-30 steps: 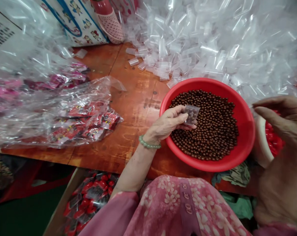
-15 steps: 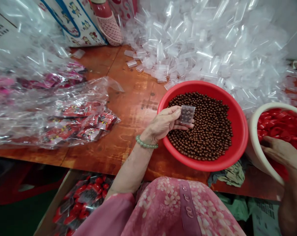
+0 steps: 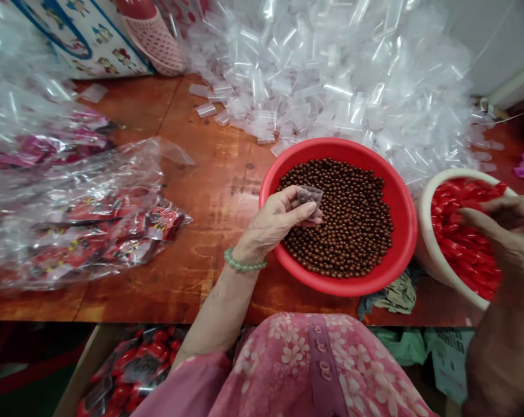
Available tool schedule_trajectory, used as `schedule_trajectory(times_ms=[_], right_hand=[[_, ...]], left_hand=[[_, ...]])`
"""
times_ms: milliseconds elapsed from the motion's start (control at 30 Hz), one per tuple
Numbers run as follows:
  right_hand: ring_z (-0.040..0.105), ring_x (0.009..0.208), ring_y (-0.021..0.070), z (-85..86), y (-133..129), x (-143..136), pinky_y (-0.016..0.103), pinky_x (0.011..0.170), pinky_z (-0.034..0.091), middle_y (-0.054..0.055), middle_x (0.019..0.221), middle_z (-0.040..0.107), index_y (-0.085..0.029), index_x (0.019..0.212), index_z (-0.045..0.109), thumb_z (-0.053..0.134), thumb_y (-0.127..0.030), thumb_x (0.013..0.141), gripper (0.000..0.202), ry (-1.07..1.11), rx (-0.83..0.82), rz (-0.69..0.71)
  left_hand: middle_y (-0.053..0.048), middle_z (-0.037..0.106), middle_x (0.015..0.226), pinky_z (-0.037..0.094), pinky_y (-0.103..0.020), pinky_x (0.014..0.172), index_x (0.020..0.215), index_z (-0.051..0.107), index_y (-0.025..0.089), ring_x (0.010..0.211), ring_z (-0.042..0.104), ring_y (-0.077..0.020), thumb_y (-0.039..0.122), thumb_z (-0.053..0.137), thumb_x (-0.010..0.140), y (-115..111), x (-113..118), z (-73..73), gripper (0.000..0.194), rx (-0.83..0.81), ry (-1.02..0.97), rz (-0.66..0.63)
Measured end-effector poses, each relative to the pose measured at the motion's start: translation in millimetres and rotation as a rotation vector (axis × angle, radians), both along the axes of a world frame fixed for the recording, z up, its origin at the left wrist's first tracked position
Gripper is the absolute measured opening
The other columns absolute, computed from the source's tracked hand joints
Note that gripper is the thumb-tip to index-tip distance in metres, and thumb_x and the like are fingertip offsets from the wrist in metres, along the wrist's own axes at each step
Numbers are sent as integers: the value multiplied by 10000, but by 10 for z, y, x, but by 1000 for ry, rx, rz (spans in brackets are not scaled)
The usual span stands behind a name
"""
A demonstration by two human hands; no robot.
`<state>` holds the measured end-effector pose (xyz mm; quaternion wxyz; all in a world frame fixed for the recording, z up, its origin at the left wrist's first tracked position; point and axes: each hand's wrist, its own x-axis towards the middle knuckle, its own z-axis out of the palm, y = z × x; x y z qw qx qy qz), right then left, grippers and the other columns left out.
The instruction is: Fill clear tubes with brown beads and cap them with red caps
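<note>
My left hand (image 3: 283, 217), with a green bead bracelet, grips a small clear plastic container (image 3: 310, 196) over the red basin (image 3: 407, 231). Dark round shapes show faintly inside the container, partly covered by the thumb. Brown glossy balls (image 3: 348, 226) fill the basin. To the right, my right hand (image 3: 511, 231) is over the white bucket (image 3: 423, 223) of shiny red plastic pieces (image 3: 459, 249). Its thumb and fingers close around a red plastic piece (image 3: 472, 205), somewhat blurred.
Clear plastic containers (image 3: 305, 81) lie heaped behind the basin. Clear bags of red packets (image 3: 96, 231) spread over the table (image 3: 218, 185) at left. A patterned bag (image 3: 101, 40) stands at the back. Below the edge, a box holds red-topped filled containers (image 3: 135, 365).
My right hand has risen from inside the bucket with a red piece at its fingertips. The container in my left hand has tilted, and the whole view has shifted.
</note>
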<state>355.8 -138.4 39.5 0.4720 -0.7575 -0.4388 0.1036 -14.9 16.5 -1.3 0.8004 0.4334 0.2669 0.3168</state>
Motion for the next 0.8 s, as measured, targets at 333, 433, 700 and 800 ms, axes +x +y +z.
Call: schedule_trajectory(times_ms=[333, 433, 700, 800], right_hand=[[691, 797, 210, 62, 1037, -1299, 362, 732, 534, 42, 918, 771, -238, 1004, 774, 732, -417, 878, 223, -193, -278, 883], [696, 793, 210, 37, 1129, -1412, 359, 732, 525, 41, 908, 773, -234, 1014, 772, 717, -401, 888, 216, -179, -268, 946], [686, 806, 180, 21, 1142, -1607, 326, 784, 545, 12, 893, 772, -240, 945, 769, 832, -384, 809, 208, 201, -134, 752], [695, 827, 171, -87, 1162, -1677, 323, 815, 575, 6, 899, 760, -241, 955, 755, 864, -381, 781, 249, 404, -59, 651]], left_hand=[[-47, 715, 1019, 547, -239, 833, 1051, 705, 158, 883, 647, -118, 376, 770, 880, -76, 43, 10, 284, 294, 44, 102], [-55, 710, 1036, 536, -242, 840, 1065, 708, 148, 899, 637, -123, 365, 748, 900, -78, 29, -9, 276, 290, 61, 108], [-43, 698, 1033, 592, -248, 827, 1032, 680, 151, 863, 661, -115, 445, 801, 855, -60, 24, 16, 364, 133, -7, 100], [-57, 717, 1075, 599, -274, 889, 1058, 682, 159, 932, 682, -139, 437, 819, 840, -57, 27, 3, 379, 112, -42, 134]])
